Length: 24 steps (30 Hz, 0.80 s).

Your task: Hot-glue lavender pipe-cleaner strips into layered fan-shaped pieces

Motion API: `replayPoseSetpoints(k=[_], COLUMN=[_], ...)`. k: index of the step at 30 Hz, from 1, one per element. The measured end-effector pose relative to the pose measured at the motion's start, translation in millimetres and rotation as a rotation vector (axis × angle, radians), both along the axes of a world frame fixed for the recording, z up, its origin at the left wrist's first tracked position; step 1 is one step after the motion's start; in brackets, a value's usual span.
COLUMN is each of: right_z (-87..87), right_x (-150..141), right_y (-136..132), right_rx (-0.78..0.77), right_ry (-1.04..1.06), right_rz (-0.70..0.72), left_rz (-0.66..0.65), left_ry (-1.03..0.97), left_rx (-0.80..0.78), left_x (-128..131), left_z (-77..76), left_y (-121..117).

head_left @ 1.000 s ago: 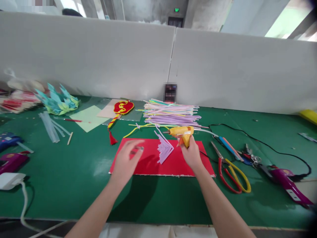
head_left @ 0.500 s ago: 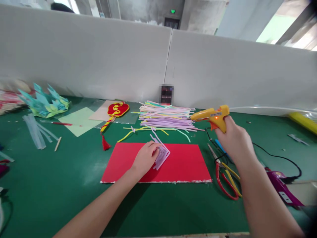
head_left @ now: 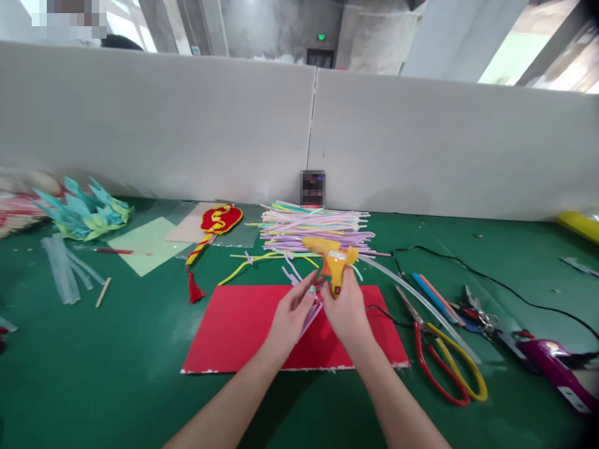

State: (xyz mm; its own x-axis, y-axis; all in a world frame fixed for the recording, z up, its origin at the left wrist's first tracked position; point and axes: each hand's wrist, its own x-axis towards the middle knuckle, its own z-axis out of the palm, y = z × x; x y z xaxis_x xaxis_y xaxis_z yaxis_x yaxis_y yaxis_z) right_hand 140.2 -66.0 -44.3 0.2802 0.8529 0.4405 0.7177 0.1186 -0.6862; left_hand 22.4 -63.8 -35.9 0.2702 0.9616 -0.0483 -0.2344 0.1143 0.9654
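My right hand (head_left: 347,307) is wrapped round the handle of a yellow hot glue gun (head_left: 334,257), its nozzle facing left. Beside it, my left hand (head_left: 291,312) is closed on a bent bundle of lilac pipe cleaners (head_left: 309,323), over a red board (head_left: 238,324). The fingers of both hands come close together above the bundle and partly hide it. Something small and pale shows at my left fingertips; I cannot make out what it is. Behind the hands lies a pile of pastel pipe cleaners (head_left: 313,224).
Red-and-yellow-handled pliers-like scissors (head_left: 442,355) lie right of the board, near a clear glue stick (head_left: 421,305) and a purple tool (head_left: 556,368). A red tasselled ornament (head_left: 221,219), green paper (head_left: 145,246) and teal folded flowers (head_left: 88,212) lie left. A white partition (head_left: 159,125) stands behind.
My right hand has brought the glue gun left and down, from the right side to above the board beside my left hand. My left hand stays at the lilac bundle. The view has tilted slightly up.
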Motion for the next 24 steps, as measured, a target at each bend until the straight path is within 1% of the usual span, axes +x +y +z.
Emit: replayPoseSetpoints(k=[2, 4, 6, 8, 11, 13, 14, 15, 16, 17, 19, 22, 24], right_z=[-6.8, -9.3, -7.1, -0.9, 14.4, 27.6, 34.5, 41.1, 47.1, 52.1, 58.3, 58.9, 55.7], right_x=[-10, -16, -18, -15, 2, 19, 28, 37, 44, 51, 60, 64, 65], right_y=[-4, -8, -12, -16, -23, -27, -29, -29, -30, -30, -30, -33, -37], right_rx=[0.020, 0.013, -0.003, 0.019, 0.171, 0.332, 0.387, 0.397, 0.357, 0.312, 0.290, 0.222, 0.199], right_ry=[-0.002, 0.000, -0.014, -0.062, -0.156, -0.233, -0.301, -0.375, -0.426, -0.466, -0.499, -0.507, -0.510], right_rz=[0.088, 0.197, 0.304, 0.337, 0.261, 0.149, 0.072, 0.037, 0.017, 0.039, 0.164, 0.326, 0.381], left_rz=[0.067, 0.116, 0.144, 0.155, 0.133, 0.088, 0.054, 0.021, -0.009, -0.031, -0.045, -0.030, -0.032], left_ry=[-0.038, -0.060, -0.082, -0.129, -0.252, -0.321, -0.349, -0.371, -0.391, -0.408, -0.426, -0.437, -0.434], left_rx=[-0.053, -0.118, -0.165, -0.172, -0.165, -0.202, -0.228, -0.253, -0.270, -0.282, -0.298, -0.305, -0.294], left_x=[-1, -5, -8, -10, -8, -6, -5, -4, -3, -3, -3, -2, 0], left_z=[-6.5, -11.0, -13.8, -14.7, -12.8, -11.0, -10.4, -10.4, -10.7, -11.4, -13.4, -15.4, -15.8], left_y=[-2, -1, 1, 3, 2, 0, -2, -3, -5, -6, -7, -9, -11])
